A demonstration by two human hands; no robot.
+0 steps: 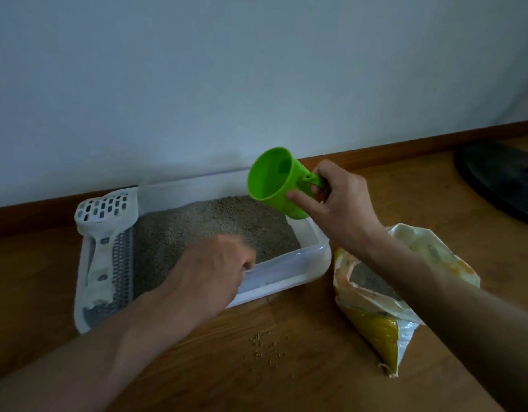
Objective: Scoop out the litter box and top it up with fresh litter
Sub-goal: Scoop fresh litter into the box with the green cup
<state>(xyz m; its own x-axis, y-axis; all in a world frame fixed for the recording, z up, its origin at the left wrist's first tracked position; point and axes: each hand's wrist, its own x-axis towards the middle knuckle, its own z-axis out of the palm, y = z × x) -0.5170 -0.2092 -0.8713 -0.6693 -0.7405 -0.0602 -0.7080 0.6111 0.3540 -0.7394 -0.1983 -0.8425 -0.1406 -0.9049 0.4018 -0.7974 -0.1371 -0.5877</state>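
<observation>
Over the box's right end, right hand (340,200) curled round the handle of a green cup (276,181), tipped on its side, mouth showing empty. Left hand (215,269) blurred above the near rim, fingertips hidden — grip impossible to judge. White litter box (286,272) against the wall, filled with grey granules (215,224). Slotted scoop (106,233) along the left end. Open litter bag (384,298) just right; spilled grains (265,349) on the wooden floor.

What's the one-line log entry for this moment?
right hand: holds green cup, tipped, looks empty | left hand: blurred at litter box front rim | litter bag: open, right of box
</observation>
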